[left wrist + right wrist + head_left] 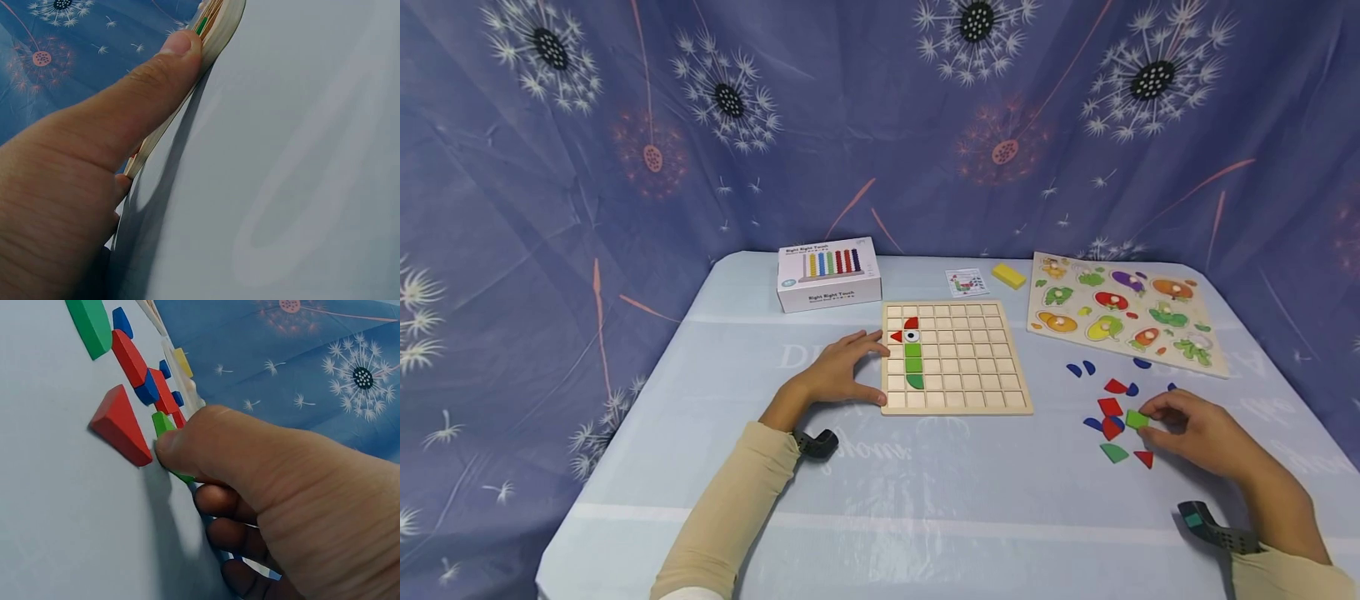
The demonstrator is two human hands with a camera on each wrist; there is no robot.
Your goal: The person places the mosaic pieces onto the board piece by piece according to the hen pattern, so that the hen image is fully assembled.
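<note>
A light wooden grid board [958,358] lies on the table. Red, white and green tiles fill part of its left side, among them a white tile with an eye [912,336]. My left hand [842,367] rests along the board's left edge, thumb [178,47] and fingers spread apart and touching the rim. On the right, my right hand [1198,429] pinches a green square tile [1137,419] between thumb and fingers, close over the table. Around it lie loose pieces: a green quarter-round [1114,452], a red triangle [122,425], red tiles [1109,407] and blue half-rounds [1089,367].
Behind the board stand a white box [829,275], a small picture card [966,282] and a yellow block [1008,276]. A vegetable puzzle board [1123,312] lies at the back right. A dandelion-print curtain [880,125] hangs along the table's far edge.
</note>
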